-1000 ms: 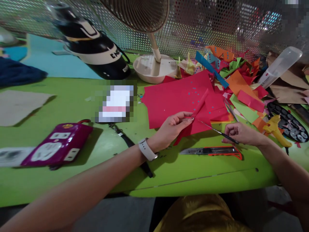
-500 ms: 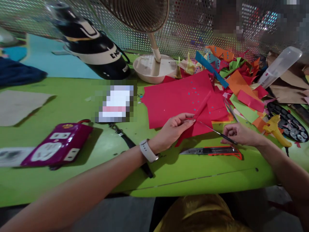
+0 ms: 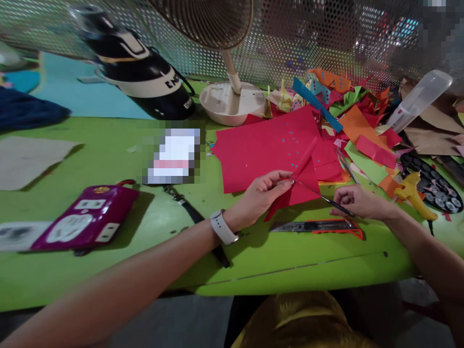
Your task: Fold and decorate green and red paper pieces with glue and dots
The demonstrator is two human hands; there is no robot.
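Observation:
Between its thumb and fingers, my left hand (image 3: 261, 193) pinches a narrow folded strip of red paper (image 3: 305, 157). My right hand (image 3: 357, 202) is closed on a slim metal tool with a dark handle (image 3: 339, 207); its exact kind is unclear. The tool's thin tip reaches the strip right at my left fingertips. Under the strip lie red paper sheets (image 3: 253, 154), dotted with small blue bits. Just below my hands, a utility knife (image 3: 321, 226) with an orange-edged handle rests on the table, its blade extended leftward. Another silver tool (image 3: 347, 165) lies behind my right hand.
Colourful paper scraps (image 3: 366, 121) are heaped at the back right, near a yellow glue gun (image 3: 415, 193) and a black tray (image 3: 440, 186). A fan (image 3: 234, 104), a large bottle (image 3: 145, 72), a phone (image 3: 176, 154) and a purple pouch (image 3: 89, 215) occupy the left and back.
Almost nothing differs. The tool and my right hand have shifted very slightly left, while my left hand keeps its pinch on the red strip.

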